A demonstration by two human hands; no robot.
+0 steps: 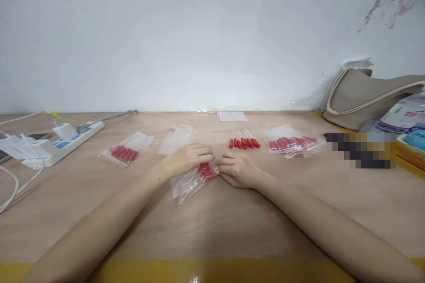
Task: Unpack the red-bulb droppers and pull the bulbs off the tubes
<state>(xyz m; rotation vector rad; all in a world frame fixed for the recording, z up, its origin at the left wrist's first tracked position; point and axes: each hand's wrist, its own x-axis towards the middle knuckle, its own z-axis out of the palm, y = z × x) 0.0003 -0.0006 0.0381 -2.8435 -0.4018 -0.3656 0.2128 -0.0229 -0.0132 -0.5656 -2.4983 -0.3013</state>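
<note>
My left hand [187, 159] and my right hand [237, 169] meet at the middle of the wooden table [212, 225], fingers pinched on the open end of a clear plastic bag [191, 181] holding red-tipped pipettes. The bag lies slanted toward me under my left hand. Just beyond my hands lies a loose row of red-tipped pipettes [244, 142]. A filled bag [125, 150] rests to the left and filled bags [292, 143] are piled to the right. Empty clear bags [177, 139] lie behind my left hand.
A white power strip [63, 143] with plugs and cables sits at the far left. A grey cloth bag [368, 95] leans on the wall at the right, with packaged items [407, 115] beside it. More flat clear bags [231, 116] lie by the wall.
</note>
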